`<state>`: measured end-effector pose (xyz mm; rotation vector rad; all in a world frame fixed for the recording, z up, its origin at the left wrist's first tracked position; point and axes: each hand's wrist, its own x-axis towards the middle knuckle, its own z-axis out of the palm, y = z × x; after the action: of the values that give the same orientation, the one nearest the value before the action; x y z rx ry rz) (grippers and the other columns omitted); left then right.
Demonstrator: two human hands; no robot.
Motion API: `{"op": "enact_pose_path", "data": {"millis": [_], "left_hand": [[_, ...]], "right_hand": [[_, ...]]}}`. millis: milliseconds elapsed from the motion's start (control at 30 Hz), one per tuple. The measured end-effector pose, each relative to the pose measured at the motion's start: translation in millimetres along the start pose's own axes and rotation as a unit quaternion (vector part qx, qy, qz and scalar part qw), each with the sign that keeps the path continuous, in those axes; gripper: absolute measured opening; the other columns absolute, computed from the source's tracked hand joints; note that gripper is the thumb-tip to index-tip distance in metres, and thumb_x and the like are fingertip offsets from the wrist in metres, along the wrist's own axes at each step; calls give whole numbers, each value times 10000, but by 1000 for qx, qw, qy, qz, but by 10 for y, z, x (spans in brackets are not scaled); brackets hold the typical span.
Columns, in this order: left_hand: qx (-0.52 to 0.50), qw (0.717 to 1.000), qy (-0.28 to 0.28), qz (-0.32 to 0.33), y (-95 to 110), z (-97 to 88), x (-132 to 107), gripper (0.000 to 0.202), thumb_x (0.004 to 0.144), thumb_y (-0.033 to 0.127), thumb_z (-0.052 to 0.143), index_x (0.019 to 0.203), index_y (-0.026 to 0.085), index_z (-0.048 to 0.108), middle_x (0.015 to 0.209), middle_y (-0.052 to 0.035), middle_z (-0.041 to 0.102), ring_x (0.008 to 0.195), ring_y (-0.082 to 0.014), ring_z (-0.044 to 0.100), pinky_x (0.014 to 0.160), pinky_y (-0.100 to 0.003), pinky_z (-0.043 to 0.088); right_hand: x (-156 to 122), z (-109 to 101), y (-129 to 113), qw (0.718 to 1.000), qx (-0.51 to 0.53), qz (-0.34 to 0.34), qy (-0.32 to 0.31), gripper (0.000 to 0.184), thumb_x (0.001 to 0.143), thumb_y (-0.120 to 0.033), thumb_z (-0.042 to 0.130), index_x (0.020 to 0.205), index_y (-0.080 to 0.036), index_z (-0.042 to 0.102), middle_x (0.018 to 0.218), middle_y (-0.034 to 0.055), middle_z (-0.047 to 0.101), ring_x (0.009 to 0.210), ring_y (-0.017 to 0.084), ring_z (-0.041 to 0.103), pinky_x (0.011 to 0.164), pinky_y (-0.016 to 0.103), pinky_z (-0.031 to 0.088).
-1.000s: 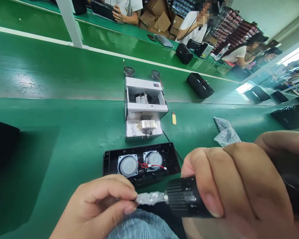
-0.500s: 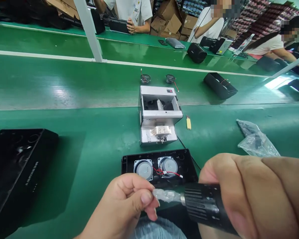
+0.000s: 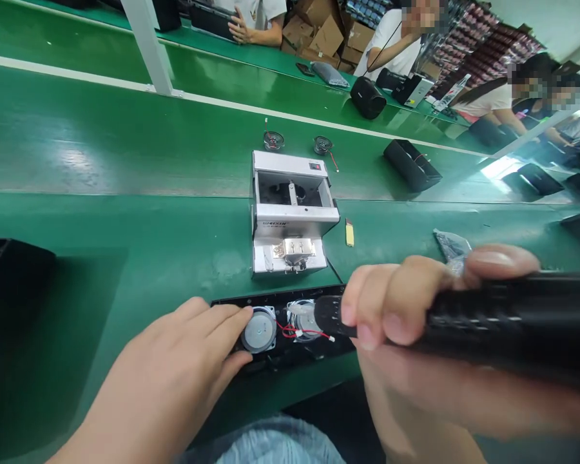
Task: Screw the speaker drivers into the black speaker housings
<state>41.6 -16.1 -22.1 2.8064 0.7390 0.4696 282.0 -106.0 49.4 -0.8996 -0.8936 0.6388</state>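
Observation:
My right hand (image 3: 415, 309) is wrapped round a black electric screwdriver (image 3: 502, 316), whose tip end points left over a black speaker housing (image 3: 333, 348) on the green bench. Two round silver speaker drivers (image 3: 260, 330) sit in the housing, joined by red wires with a white plug. Fingers together and stretched out, my left hand (image 3: 174, 380) rests on the housing's left end, fingertips against the left driver. A white screw feeder machine (image 3: 290, 216) stands just behind the housing.
A black housing (image 3: 4, 290) lies at the left edge. A yellow lighter (image 3: 349, 232) and a plastic bag (image 3: 452, 248) lie to the right of the feeder. Two small speakers (image 3: 274, 140) and more black housings sit on the belt behind. Other people work across the line.
My left hand has let go of the wrapped screwdriver tip and dropped onto the housing's left end. The right hand has swung the screwdriver down over the right driver.

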Motion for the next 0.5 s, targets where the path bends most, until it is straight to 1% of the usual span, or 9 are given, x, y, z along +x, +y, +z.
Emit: {"op": "enact_pose_path", "data": {"millis": [67, 100, 167, 233, 267, 400, 500], "left_hand": [[22, 999, -19, 30, 42, 13, 126, 285, 932, 138, 690, 1193, 163, 802, 1048, -79, 860, 821, -294, 724, 732, -449, 552], [30, 999, -25, 37, 66, 24, 173, 293, 901, 115, 695, 1167, 161, 809, 1029, -78, 862, 807, -297, 723, 718, -452, 544], [32, 998, -31, 43, 99, 48, 233, 256, 893, 123, 698, 1115, 169, 819, 1009, -74, 863, 783, -301, 720, 692, -456, 522], [13, 998, -27, 47, 103, 68, 257, 193, 954, 175, 664, 1065, 179, 822, 1004, -74, 863, 774, -299, 721, 691, -458, 505], [2, 999, -22, 48, 96, 77, 259, 201, 997, 202, 629, 1052, 181, 822, 1011, -76, 864, 779, -297, 725, 700, -456, 501], [-19, 999, 11, 47, 51, 106, 239, 363, 1132, 295, 485, 1049, 178, 819, 1021, -83, 868, 796, -289, 736, 712, -439, 465], [-29, 998, 24, 49, 35, 136, 208, 376, 1163, 350, 483, 1082, 185, 810, 1032, -68, 869, 794, -276, 730, 710, -427, 432]], "right_hand": [[37, 45, 65, 1000, 21, -20, 8, 479, 1023, -736, 625, 1134, -302, 796, 673, 7, 695, 540, 195, 648, 571, 396, 589], [53, 61, 90, 999, 31, -14, 5, 553, 1007, -789, 597, 1113, -289, 809, 660, 20, 701, 526, 201, 642, 559, 403, 583], [81, 80, 125, 999, 46, 12, -6, 615, 948, -856, 619, 1079, -291, 822, 647, 29, 716, 516, 208, 643, 557, 408, 580], [106, 85, 143, 998, 56, 38, -8, 617, 891, -878, 680, 1044, -297, 820, 635, 28, 728, 515, 210, 644, 558, 398, 574], [117, 85, 150, 997, 60, 48, -7, 615, 866, -885, 705, 1027, -302, 814, 630, 25, 730, 516, 211, 645, 559, 394, 570], [135, 75, 181, 996, 62, 65, 2, 599, 839, -892, 727, 1006, -321, 798, 631, 18, 736, 525, 225, 650, 571, 402, 567], [124, 62, 205, 996, 58, 65, -3, 607, 856, -894, 705, 1031, -321, 807, 657, 34, 754, 543, 242, 664, 595, 424, 574]]}}
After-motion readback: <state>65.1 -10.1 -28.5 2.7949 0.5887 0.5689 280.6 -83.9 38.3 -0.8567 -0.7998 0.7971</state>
